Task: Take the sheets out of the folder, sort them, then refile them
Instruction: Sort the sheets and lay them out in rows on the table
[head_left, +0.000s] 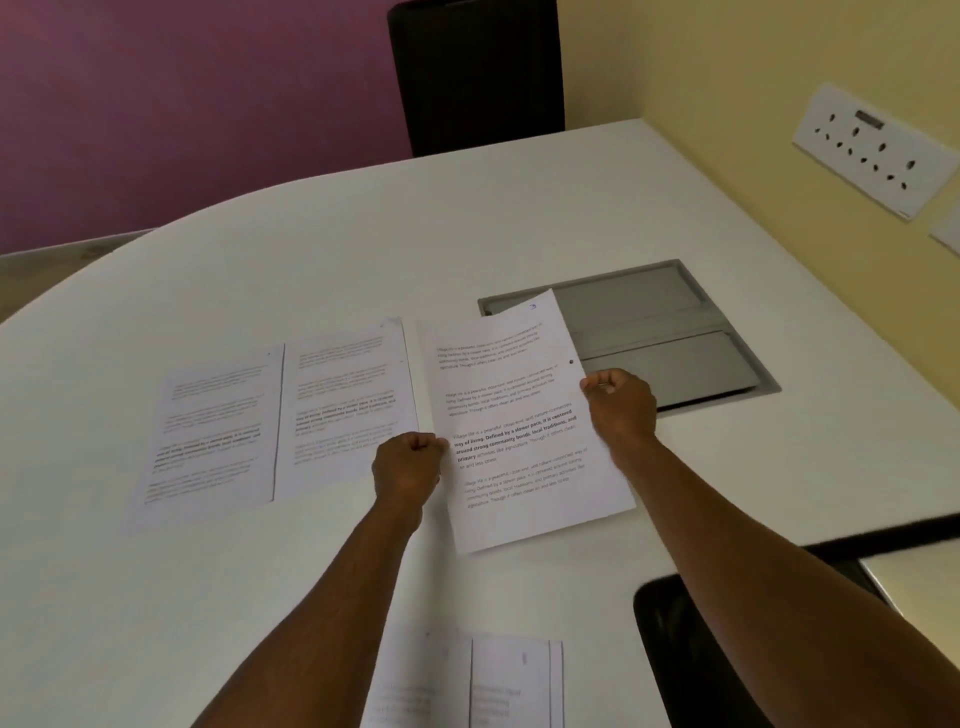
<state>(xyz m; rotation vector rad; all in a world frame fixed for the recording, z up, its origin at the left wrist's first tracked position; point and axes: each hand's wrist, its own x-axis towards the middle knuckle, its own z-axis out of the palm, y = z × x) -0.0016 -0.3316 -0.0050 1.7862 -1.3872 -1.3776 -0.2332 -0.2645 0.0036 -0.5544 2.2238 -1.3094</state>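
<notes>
Both hands hold one printed sheet (511, 426) by its side edges over the white table (260, 249). The left hand (408, 465) has its fingers curled into a fist, pinching the sheet's left edge about halfway down; the right hand (621, 402) is curled the same way on the right edge, a little higher up. The sheet is tilted slightly clockwise, with a handwritten blue mark near its top right corner and a dark dot by its right edge; whether its lower part touches the table is hard to tell from this angle. Its top right corner overlaps a grey recessed hatch (675, 332) set into the table. Just to the left, two more sheets lie flat side by side: the nearer one (343, 410) almost touches the held sheet's left edge, and the farther one (213, 441) sits against it on the other side. At the bottom edge of the view lie further papers (467, 680), which may be in the folder, though the print is too blurred to say. A black chair back (478, 73) stands beyond the table, and a white socket panel (878, 150) is on the yellow wall to the right.
</notes>
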